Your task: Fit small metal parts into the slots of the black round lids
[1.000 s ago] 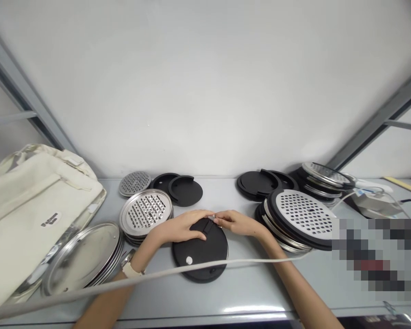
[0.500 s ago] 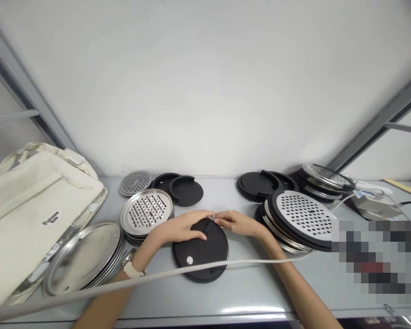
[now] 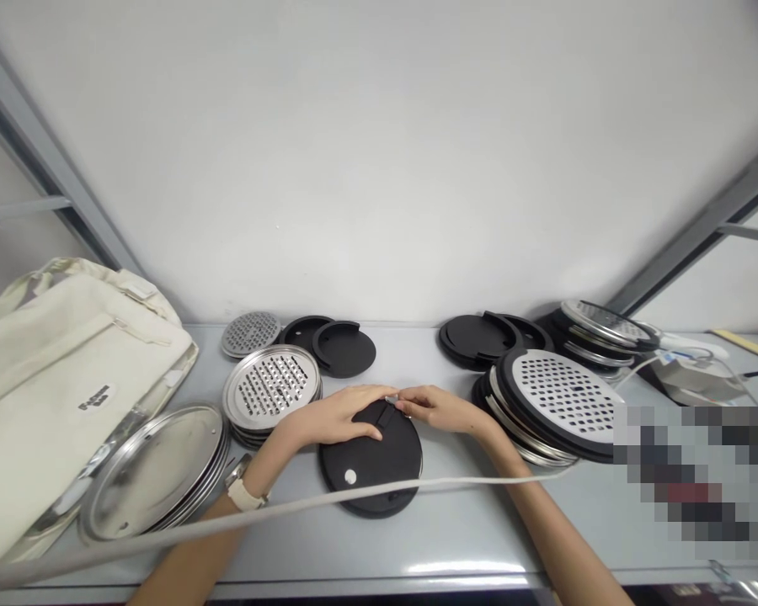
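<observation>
A black round disc (image 3: 372, 467) with a white dot lies on the table in front of me. My left hand (image 3: 344, 417) grips its far left part, thumb resting on the top face and fingers stretched along the far rim. With thumb and fingertips my right hand (image 3: 435, 408) pinches a small metal piece (image 3: 392, 400) at that far edge, by a dark strip set in the disc. Both hands nearly meet there, and the fingertips partly hide the piece. A thin white cable (image 3: 442, 482) crosses the view over the disc's near part.
At the left stand a stack of perforated metal grater discs (image 3: 271, 387), plain metal lids (image 3: 157, 471) and a cream bag (image 3: 69, 379). Black discs lie behind at left (image 3: 347, 347) and right (image 3: 480, 339). Stacked black-rimmed graters (image 3: 565, 396) lean at the right.
Almost nothing differs. Both hands keep the same hold at the disc's far edge, and the view has shifted very slightly.
</observation>
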`<action>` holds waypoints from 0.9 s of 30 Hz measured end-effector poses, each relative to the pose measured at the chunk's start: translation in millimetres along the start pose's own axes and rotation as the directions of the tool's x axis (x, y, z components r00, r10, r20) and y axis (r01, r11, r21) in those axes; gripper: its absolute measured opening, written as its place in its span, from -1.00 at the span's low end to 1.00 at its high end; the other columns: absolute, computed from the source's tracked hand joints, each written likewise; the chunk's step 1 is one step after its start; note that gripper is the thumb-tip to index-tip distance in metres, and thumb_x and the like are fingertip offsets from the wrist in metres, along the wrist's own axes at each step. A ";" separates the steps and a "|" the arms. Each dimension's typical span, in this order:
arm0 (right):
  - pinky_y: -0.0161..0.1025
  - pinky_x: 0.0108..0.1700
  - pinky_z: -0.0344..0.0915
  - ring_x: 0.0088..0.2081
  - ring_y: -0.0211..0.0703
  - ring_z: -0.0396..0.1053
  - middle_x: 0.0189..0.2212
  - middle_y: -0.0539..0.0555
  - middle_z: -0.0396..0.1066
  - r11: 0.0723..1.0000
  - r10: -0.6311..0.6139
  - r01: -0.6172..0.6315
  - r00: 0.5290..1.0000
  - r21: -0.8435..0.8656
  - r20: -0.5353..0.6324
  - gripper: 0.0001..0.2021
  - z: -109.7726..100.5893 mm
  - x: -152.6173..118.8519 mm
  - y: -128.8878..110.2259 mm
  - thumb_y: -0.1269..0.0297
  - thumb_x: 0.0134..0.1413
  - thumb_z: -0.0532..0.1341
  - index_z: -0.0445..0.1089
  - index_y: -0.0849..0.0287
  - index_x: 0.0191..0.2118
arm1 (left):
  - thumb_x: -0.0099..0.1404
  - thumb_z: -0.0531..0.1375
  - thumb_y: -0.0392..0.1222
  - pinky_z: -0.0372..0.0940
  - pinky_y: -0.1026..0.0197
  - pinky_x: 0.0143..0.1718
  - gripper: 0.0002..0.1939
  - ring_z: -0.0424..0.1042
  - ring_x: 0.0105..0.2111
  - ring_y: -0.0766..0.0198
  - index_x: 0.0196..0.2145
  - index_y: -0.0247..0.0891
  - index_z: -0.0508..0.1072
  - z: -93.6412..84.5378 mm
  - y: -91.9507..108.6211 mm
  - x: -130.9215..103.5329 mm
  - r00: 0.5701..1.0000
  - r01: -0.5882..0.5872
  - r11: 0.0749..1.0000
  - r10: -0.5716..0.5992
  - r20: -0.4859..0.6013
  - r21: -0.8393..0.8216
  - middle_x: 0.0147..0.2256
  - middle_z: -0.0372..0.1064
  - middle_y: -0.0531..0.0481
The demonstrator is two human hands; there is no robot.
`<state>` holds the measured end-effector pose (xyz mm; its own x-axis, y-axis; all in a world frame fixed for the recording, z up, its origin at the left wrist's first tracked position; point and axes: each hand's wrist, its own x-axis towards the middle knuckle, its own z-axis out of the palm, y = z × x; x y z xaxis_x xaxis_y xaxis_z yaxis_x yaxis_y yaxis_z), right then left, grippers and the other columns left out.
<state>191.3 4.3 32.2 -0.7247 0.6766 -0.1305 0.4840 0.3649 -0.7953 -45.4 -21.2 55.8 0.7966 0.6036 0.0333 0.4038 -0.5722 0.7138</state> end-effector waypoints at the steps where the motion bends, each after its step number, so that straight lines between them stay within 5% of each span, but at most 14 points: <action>1: -0.32 -0.41 0.01 -0.49 -0.32 -0.01 -0.55 -0.08 0.06 1.000 0.000 0.000 1.000 0.002 -0.001 -0.65 0.1 -0.1 -0.1 0.05 0.22 -0.04 0.21 0.19 -0.45 | 0.28 0.14 -0.07 0.00 0.10 0.20 -0.37 0.08 0.19 0.14 0.25 -0.09 0.01 -0.2 0.5 0.0 1.000 0.002 1.000 -0.002 0.001 0.004 0.20 0.08 -0.06; 27: -0.32 -0.42 0.00 -0.49 -0.32 -0.01 -0.56 -0.08 0.02 1.000 0.019 -0.019 0.999 -0.002 0.026 -0.69 -1.2 -1.7 0.3 0.11 0.21 -0.03 0.16 0.20 -0.47 | 0.24 0.17 0.03 -0.01 0.02 0.19 -0.34 0.06 0.17 0.06 0.22 -0.13 0.03 7.3 3.7 3.5 1.000 -0.024 0.992 0.024 0.002 0.127 0.16 0.08 -0.12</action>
<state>193.2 4.0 32.8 -0.7280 0.6665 -0.1606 0.4982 0.3534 -0.7918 -37.8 -25.3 53.5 0.8069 0.5886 0.0496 0.4382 -0.6528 0.6179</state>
